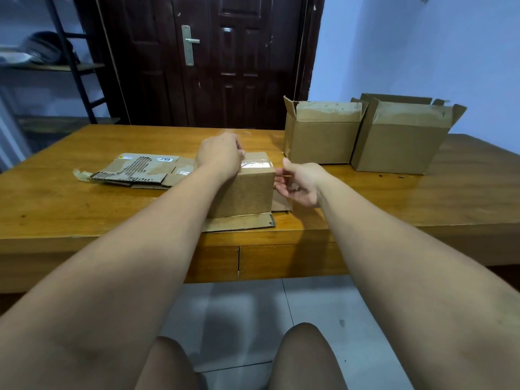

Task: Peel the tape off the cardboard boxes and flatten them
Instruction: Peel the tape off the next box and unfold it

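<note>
A small cardboard box (pixel 247 190) stands upside down on the wooden table (pixel 84 198), its flaps spread flat beneath it. Clear tape (pixel 257 164) runs across its top. My left hand (pixel 221 154) lies over the top left of the box, fingers curled at the tape; what they grasp is hidden. My right hand (pixel 299 182) is at the box's right side, fingertips touching the upper right edge, fingers loosely spread.
Flattened cardboard (pixel 140 170) lies at the left with a crumpled wad of tape (pixel 81 175) beside it. Two open boxes (pixel 322 133) (pixel 402 139) stand at the back right. A dark door and a shelf are behind the table.
</note>
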Motion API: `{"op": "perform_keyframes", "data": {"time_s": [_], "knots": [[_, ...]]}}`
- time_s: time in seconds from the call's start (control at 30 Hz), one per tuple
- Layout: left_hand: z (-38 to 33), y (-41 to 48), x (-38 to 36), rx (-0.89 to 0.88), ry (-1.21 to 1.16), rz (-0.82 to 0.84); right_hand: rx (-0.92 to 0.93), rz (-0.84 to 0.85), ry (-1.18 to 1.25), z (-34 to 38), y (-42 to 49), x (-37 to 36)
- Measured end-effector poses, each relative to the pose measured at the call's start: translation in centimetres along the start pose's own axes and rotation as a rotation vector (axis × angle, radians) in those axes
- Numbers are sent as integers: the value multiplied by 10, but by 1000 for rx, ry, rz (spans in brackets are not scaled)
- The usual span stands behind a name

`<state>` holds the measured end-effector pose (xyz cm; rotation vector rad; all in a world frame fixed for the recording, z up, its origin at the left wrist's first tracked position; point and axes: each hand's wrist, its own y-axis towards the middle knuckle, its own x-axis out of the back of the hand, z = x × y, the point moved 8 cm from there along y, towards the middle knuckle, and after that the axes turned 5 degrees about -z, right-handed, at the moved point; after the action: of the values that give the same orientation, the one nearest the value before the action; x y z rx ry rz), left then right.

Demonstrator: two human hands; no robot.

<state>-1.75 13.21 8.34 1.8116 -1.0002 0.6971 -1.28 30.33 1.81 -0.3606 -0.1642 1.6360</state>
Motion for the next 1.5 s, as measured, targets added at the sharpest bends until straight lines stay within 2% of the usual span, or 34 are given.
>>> {"op": "perform_keyframes", "data": {"time_s": [0.1,0.33,0.6,0.83,1.0,1.2,1.37,1.5], "knots": [[0,0,-1,-1,-17,-1,-33,62,45,-4,-2,2],[1,1,-2,-7,-5,-7,-108,40,97,-21,5,-6],[3,3,-5,-5,-3,-3,-65,1,-29,-27,11,-14],[-1,2,-4,-49,10,5,-134,136,5,-25,15,-8],[-2,0,-3,-59,22,9,-32,156,-160,-4,18,0],[-3,-1,-4,-57,13,22,109,60,-157,19,17,0],[-4,0,-3,-69,7,27,165,3,-24,38,16,2],[-5,1,-4,-95,12,-17,212,-1,-93,54,9,-12]]}}
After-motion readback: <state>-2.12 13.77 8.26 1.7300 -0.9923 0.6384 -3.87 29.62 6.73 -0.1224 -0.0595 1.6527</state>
